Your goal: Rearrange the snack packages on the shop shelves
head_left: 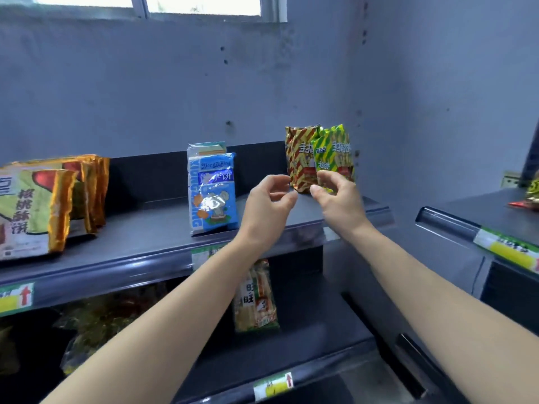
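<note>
Two striped snack packs stand upright at the right end of the upper shelf (pixel 163 228): a red-gold pack (pixel 300 158) and, overlapping it on the right, a green-yellow pack (pixel 335 147). My right hand (pixel 338 199) pinches the bottom of the green-yellow pack between thumb and fingers. My left hand (pixel 268 205) is loosely curled beside the red-gold pack, fingertips at its lower left edge, with nothing inside its grasp. A blue biscuit pack (pixel 211 193) stands mid-shelf, left of my hands.
Several gold-edged packs (pixel 43 205) stand at the shelf's left end. On the lower shelf (pixel 291 357) stand a rice-cracker pack (pixel 256 298) and dim bags (pixel 96 325). A second shelf unit (pixel 466 217) with a pack (pixel 529 196) is at right. Wall behind.
</note>
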Demonstrator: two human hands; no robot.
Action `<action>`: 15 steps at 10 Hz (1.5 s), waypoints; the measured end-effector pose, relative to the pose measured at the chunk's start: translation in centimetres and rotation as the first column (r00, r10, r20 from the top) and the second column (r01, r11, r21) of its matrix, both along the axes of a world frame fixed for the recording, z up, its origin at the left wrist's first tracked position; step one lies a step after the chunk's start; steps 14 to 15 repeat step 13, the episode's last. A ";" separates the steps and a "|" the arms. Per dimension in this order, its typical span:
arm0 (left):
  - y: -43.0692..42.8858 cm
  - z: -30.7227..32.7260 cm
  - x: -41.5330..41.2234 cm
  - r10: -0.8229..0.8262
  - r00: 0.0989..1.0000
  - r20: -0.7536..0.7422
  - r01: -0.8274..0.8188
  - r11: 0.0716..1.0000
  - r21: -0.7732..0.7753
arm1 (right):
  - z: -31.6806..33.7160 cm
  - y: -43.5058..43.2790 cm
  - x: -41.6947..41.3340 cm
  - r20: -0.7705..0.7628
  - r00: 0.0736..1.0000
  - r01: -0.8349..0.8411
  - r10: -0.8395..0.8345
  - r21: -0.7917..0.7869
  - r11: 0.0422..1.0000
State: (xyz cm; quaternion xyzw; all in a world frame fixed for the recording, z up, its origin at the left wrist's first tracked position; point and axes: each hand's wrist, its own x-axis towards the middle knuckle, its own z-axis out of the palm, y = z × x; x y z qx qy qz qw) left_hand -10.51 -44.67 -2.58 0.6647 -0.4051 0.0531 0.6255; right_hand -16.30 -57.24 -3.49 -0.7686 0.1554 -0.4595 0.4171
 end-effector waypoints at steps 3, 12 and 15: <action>-8.8 0.4 3.2 -0.026 0.986 -0.167 0.050 0.988 0.146 | 1.1 -9.6 1.3 -0.190 0.975 0.123 -0.111 0.052 0.991; -16.3 0.5 4.7 0.151 0.962 -0.228 -0.111 0.978 0.178 | 1.4 -15.6 6.3 -0.137 0.877 -0.333 0.461 0.519 0.787; -15.3 0.8 3.9 0.184 0.961 -0.209 -0.156 0.978 0.140 | 1.4 -15.9 5.4 -0.164 0.966 -0.125 0.199 0.377 0.918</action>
